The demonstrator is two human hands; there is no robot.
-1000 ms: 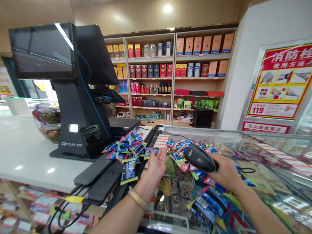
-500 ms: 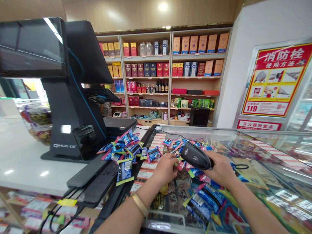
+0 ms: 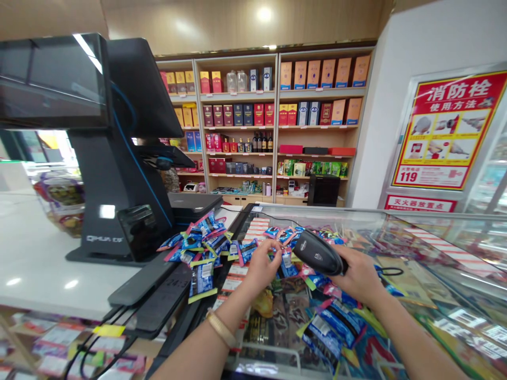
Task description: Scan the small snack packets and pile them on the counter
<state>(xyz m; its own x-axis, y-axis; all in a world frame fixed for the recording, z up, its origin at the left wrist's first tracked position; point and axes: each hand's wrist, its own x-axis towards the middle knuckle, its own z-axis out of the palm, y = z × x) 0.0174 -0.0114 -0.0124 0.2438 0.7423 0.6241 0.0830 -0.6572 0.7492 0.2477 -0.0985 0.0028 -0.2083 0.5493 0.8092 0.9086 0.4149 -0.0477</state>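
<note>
My right hand [image 3: 358, 274] is wrapped round a black barcode scanner [image 3: 319, 252], whose head points left. Beside it, my left hand [image 3: 263, 266] is closed, thumb and fingers pinching the edge of a small blue snack packet [image 3: 288, 265] with a white barcode label. That packet is held just in front of the scanner's head. Many similar blue, pink-and-green-edged packets lie on the glass top under and around both hands. A separate heap of them [image 3: 204, 240] sits to the left, by the counter's black edge.
At the left a black checkout terminal [image 3: 114, 174] stands on the white counter [image 3: 51, 279], with a flat grey device [image 3: 138, 279] and cables in front. The glass-topped case [image 3: 400, 221] stretches right. Shelves of boxed goods [image 3: 237, 113] line the back wall.
My left hand has shifted slightly left and up. A blue packet with its barcode showing has come up between it and the scanner. My right hand and the scanner stay nearly still.
</note>
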